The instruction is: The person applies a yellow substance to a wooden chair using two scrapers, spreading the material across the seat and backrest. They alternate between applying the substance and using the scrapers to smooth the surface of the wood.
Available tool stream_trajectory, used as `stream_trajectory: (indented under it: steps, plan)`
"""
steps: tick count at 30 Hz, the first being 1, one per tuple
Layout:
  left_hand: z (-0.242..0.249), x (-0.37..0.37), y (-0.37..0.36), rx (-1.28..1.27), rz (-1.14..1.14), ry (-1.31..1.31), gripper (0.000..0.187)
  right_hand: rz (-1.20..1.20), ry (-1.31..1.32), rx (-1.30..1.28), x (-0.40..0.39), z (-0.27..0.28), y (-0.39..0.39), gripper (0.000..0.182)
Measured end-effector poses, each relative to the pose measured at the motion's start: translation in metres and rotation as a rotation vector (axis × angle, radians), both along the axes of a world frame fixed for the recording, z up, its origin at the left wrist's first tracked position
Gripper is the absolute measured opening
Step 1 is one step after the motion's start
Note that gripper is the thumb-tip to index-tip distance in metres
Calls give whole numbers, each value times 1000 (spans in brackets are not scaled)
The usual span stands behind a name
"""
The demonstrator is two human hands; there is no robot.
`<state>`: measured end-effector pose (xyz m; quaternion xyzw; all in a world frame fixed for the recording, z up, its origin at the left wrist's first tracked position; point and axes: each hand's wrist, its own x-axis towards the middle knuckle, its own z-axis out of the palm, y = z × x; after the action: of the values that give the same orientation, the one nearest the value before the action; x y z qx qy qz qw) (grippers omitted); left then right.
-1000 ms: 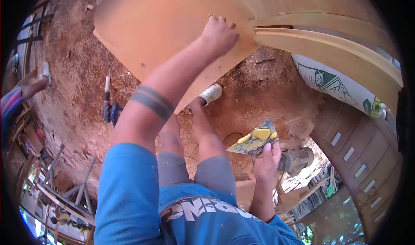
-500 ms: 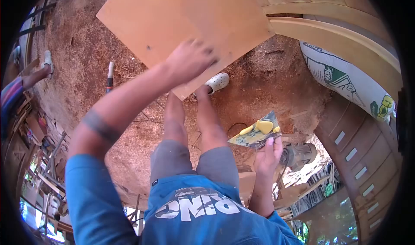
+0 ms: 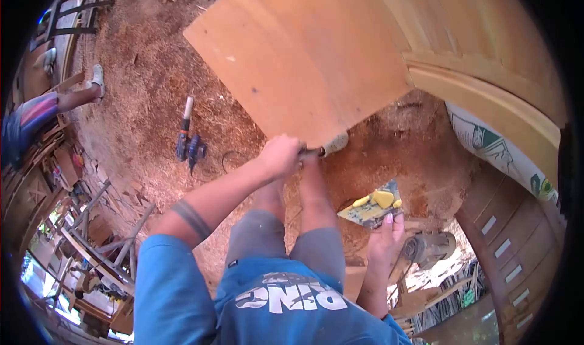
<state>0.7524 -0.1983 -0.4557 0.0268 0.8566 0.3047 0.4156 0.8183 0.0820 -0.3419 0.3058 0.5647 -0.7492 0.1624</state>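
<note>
My left hand (image 3: pixel 283 156) is closed around a small dark scraper (image 3: pixel 313 152), just off the near corner of a broad wooden panel (image 3: pixel 304 59). Its blade is hard to make out. To the right and lower, my right hand (image 3: pixel 385 236) grips a small angular board (image 3: pixel 363 215) by its near edge, thumb on top. Thick lumps of yellow putty (image 3: pixel 382 199) sit on that stained board. A few small dark spots mark the panel's face.
A cordless drill (image 3: pixel 191 147) and a pale-ended tool (image 3: pixel 188 108) lie on the sawdust-covered ground. Right of the panel are a curved wooden piece (image 3: pixel 486 95) and a printed sack (image 3: pixel 486 141). Another person's leg (image 3: pixel 76 98) shows at left, near scrap wood.
My left hand has moved from over the panel's face down to its near corner. My view has shifted, bringing the drill into sight. The right hand still holds the board.
</note>
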Motion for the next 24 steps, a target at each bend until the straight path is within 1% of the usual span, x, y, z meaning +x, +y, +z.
stream_trajectory:
  steps: [2,3,4,5,6,7,8,9,10,12,14,15,16,17,18,19,20,22,23,24]
  plan:
    - [-23,-39,-35,33,146,169,29,-12,10,67,-17,8,-16,40]
    - [-32,-59,-66,116,252,209,36,-20,0,55,-20,10,-19,39]
    - [-5,-90,-87,48,281,144,40,2,16,63,-22,13,-18,39]
    - [-2,-108,-122,-62,335,188,39,22,28,72,-26,14,-21,38]
    - [-23,-123,-169,-237,383,212,37,39,40,78,-29,15,-22,38]
    - [1,-144,-206,-267,461,262,30,49,45,80,-30,14,-24,37]
    - [-2,-164,-256,-541,492,238,26,50,37,80,-31,13,-27,37]
    - [5,-177,-293,-663,646,349,26,49,23,79,-32,11,-29,36]
    - [8,-187,-323,-1009,556,430,25,48,10,78,-32,9,-34,36]
    - [17,-196,-320,-959,638,539,20,37,-11,30,-30,4,-38,40]
    - [38,-194,-247,-417,673,334,18,28,-12,16,-34,10,-45,42]
    - [13,-180,-227,-245,394,312,22,34,2,12,-40,11,-54,42]
    - [12,-160,-171,-30,400,244,25,38,21,6,-47,10,-65,43]
    - [6,-147,-120,25,248,166,26,40,19,16,-50,9,-71,42]
    - [-2,-129,-78,412,319,333,25,46,17,13,-57,8,-80,42]
    - [-15,-122,-56,252,26,214,24,55,14,14,-66,9,-87,42]
    - [-5,-139,-43,172,-147,33,21,65,9,16,-72,11,-93,42]
    - [-51,-175,-66,118,16,203,21,51,16,27,-81,14,-104,42]
    - [-45,-222,-104,-129,56,141,20,47,16,32,-83,13,-107,41]
    - [-24,-269,-148,-204,95,183,22,41,8,49,-83,11,-105,42]
